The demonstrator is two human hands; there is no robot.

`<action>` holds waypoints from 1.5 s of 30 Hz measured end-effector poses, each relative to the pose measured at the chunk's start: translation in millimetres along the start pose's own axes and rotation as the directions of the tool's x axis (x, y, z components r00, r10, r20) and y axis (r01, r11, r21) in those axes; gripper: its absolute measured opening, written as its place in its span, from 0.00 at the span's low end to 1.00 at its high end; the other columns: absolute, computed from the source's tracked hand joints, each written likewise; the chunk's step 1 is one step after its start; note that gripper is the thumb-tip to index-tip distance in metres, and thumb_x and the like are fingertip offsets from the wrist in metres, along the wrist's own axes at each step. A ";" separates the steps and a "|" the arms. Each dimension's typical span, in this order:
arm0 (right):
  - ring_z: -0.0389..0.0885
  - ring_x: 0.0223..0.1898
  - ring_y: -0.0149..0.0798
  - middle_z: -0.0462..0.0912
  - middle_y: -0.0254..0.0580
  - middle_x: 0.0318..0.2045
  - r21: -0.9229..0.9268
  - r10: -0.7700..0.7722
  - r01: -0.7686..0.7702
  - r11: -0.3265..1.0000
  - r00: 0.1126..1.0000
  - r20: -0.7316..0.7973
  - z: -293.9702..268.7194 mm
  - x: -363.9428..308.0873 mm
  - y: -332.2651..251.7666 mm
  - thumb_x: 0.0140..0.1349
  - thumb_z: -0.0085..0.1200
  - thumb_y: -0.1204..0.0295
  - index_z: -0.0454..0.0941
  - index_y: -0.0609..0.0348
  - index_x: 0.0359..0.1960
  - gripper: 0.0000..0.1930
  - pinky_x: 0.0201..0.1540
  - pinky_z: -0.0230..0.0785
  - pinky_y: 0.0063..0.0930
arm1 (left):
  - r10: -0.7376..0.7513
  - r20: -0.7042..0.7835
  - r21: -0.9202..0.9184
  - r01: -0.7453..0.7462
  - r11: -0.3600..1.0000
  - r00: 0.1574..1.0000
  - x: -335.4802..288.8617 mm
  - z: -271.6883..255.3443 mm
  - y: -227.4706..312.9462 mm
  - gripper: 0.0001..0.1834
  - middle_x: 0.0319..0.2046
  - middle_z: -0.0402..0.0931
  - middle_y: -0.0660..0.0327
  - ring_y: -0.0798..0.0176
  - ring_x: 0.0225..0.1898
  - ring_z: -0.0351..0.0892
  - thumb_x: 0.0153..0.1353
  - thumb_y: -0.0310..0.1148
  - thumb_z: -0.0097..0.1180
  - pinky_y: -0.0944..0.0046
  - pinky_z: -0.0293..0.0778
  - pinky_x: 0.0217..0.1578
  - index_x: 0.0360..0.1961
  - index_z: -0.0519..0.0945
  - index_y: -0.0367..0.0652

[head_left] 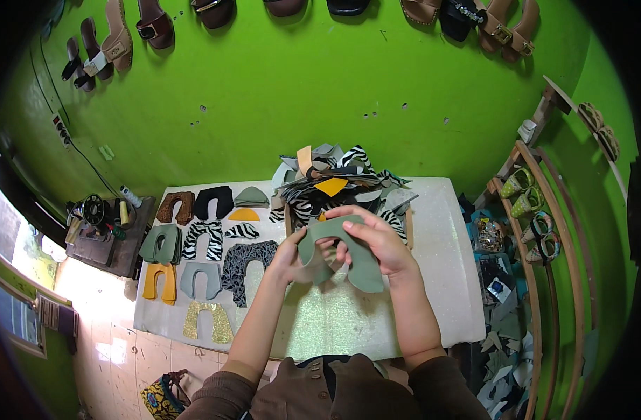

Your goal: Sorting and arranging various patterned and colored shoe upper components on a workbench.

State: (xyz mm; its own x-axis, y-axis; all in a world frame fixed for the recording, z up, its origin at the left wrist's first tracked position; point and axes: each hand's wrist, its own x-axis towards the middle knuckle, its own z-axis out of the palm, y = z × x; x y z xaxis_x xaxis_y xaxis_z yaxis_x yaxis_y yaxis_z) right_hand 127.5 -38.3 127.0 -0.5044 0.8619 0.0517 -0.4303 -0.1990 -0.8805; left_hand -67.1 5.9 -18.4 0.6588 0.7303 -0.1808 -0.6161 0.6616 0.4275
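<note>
- Centre of the frame: the left hand (290, 257) and the right hand (373, 236) are both gripping a grey-green horseshoe-shaped upper piece (343, 253), holding it above the pale work table (432, 280).
- The left hand is pinching the piece's left leg between thumb and fingers; the right hand is closing over its top and right leg, fingers curling across the arch.
- Just behind the hands: a heaped pile of cut pieces (338, 185), zebra-striped, grey and yellow, is lying at the table's far edge.
- Left part of the table: sorted cut uppers are lying in rows, among them a mustard-yellow piece (160, 281), a gold glitter piece (207, 320) and a zebra-striped piece (202, 239).
- Far left: a sewing machine (96, 217) is standing on a side table.
- Top edge: sandals (112, 38) are hanging on the green wall (285, 77).
</note>
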 end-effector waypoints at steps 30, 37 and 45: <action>0.68 0.44 0.30 0.70 0.35 0.37 -0.715 0.123 0.028 0.698 0.980 0.157 -62.0 -3.2 115.4 0.49 0.61 0.61 0.67 0.56 0.52 0.29 0.48 0.61 0.24 | -0.032 -0.030 0.975 0.022 -0.222 0.999 -58.7 79.1 16.7 0.11 0.28 0.78 0.59 0.65 0.31 0.78 0.63 0.33 0.42 0.67 0.72 0.34 0.40 0.70 0.36; 0.74 0.39 0.29 0.77 0.36 0.36 -0.484 0.214 -0.106 0.869 0.961 0.174 -49.0 2.7 112.2 0.58 0.53 0.67 0.72 0.61 0.44 0.15 0.46 0.64 0.23 | -0.011 -0.051 0.990 0.049 -0.136 0.999 -60.5 75.6 17.3 0.11 0.25 0.77 0.59 0.68 0.28 0.77 0.63 0.33 0.42 0.68 0.71 0.32 0.39 0.71 0.36; 0.77 0.34 0.29 0.80 0.38 0.30 -0.318 0.263 -0.190 0.929 0.942 0.206 -47.1 -12.2 102.4 0.59 0.52 0.69 0.72 0.63 0.42 0.12 0.39 0.68 0.22 | 0.207 -0.114 0.903 0.014 0.429 0.972 -59.5 46.7 13.0 0.10 0.21 0.70 0.66 0.75 0.22 0.70 0.64 0.34 0.43 0.74 0.68 0.24 0.38 0.70 0.37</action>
State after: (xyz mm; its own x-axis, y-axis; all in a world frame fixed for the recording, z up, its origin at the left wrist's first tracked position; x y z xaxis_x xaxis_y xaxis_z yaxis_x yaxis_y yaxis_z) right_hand 124.8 -47.3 14.0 -0.7429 0.6639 -0.0858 -0.0656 -0.1998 -0.9776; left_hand -94.1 -36.9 39.3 0.4634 0.8660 -0.1879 0.1354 0.1404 0.9808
